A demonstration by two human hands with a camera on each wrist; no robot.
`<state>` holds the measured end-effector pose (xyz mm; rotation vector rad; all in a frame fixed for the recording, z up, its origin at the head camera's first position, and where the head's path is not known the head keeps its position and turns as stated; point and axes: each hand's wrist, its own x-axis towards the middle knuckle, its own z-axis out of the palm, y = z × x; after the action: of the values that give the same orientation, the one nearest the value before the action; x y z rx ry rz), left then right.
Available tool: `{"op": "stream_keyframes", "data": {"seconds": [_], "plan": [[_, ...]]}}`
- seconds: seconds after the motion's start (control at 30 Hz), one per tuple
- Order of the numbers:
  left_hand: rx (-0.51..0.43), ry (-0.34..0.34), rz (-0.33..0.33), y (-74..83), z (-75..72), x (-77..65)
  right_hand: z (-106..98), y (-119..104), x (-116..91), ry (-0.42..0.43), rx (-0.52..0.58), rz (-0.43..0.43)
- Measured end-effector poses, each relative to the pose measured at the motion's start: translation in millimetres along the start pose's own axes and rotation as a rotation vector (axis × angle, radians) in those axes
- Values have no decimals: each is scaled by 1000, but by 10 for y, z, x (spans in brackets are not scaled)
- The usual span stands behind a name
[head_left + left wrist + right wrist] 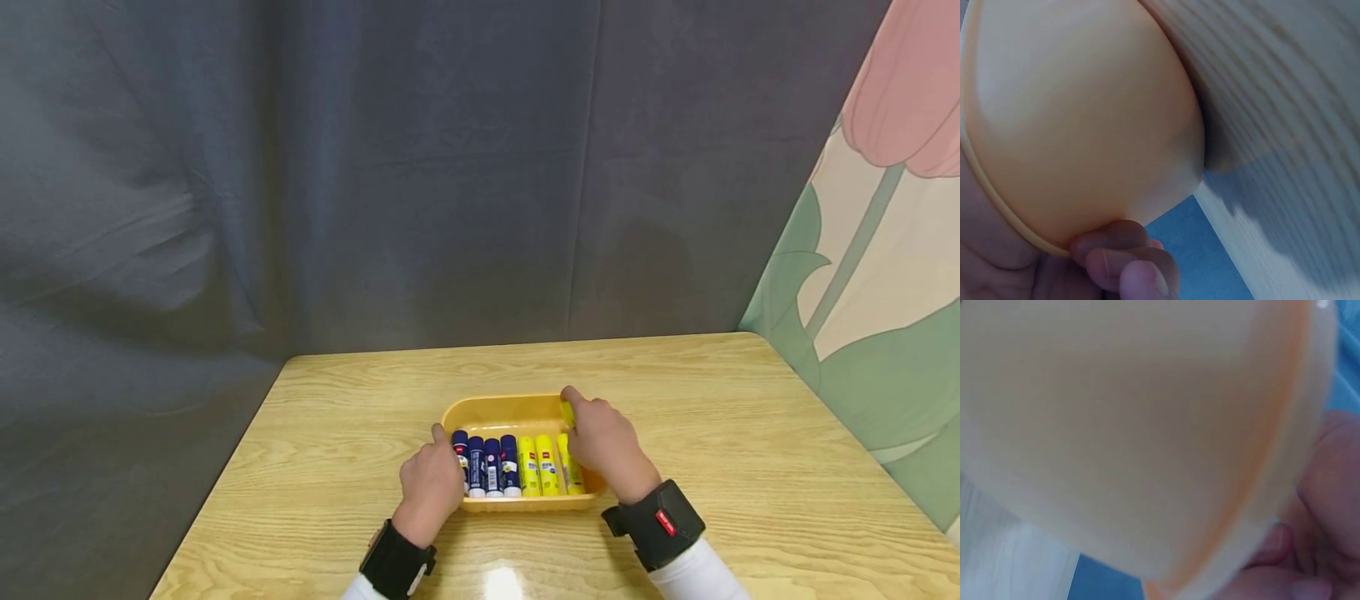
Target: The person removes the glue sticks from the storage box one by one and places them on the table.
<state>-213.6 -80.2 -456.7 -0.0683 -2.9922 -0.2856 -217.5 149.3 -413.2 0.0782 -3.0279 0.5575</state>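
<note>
A yellow plastic tray [506, 504] lies between both hands over the wooden table. Navy glue sticks [492, 467] fill its left part in a row, and yellow glue sticks [546, 467] line up beside them. At the left end, my left hand [432, 475] grips the rim, its fingers [1113, 244] curled against the outer wall in the left wrist view. My right hand [603, 442] grips the opposite end by the rim, with fingers [1272, 584] bent under it in the right wrist view. Another yellow piece [567, 412] shows beside the right index finger, partly hidden.
The wooden table [360, 417] extends around the tray on all sides. A dark grey curtain [450, 183] hangs behind and along the left edge. On the right stands a wall with a painted flower [892, 242].
</note>
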Motion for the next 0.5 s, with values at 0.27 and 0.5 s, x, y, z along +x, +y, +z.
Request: {"op": "stream_keyframes", "data": {"seconds": [0.27, 0.5], "plan": [[0, -15, -5, 5, 5, 0, -67, 12, -42, 16, 27, -7], [-8, 17, 11, -17, 6, 9, -102, 5, -56, 17, 16, -15]]}}
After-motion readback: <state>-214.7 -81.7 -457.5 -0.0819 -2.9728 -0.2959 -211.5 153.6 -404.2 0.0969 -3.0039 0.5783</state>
